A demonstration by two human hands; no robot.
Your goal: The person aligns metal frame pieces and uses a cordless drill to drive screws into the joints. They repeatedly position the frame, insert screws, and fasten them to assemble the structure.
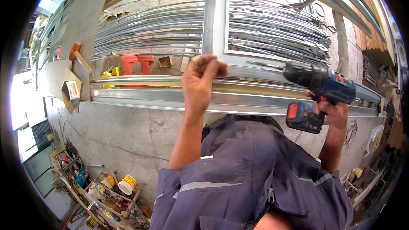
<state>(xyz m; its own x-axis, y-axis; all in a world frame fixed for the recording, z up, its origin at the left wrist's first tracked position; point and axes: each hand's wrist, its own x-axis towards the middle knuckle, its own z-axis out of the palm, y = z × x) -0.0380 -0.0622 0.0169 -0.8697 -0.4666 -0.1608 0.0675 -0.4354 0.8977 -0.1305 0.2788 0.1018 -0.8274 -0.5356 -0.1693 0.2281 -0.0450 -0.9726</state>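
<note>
A blue and black cordless drill [317, 79] is in my right hand [334, 111], its fingers wrapped round the grip. The long drill bit [267, 65] points left, above the metal frame [251, 74]. To the left of the bit tip, my left hand [201, 79] is raised over the frame near its corner joint. Its thumb and fingertips are pinched together; whatever may be between them is too small to make out. An upright metal profile [210, 17] meets the frame just beyond that hand.
Many thin metal rods [149, 27] lie beyond the frame. A hammer [80, 57] and a small open carton [71, 90] rest on boards at the left. Red supports [137, 64] stand below the frame. Buckets [127, 185] and a cluttered tool rack [115, 202] are at the lower left.
</note>
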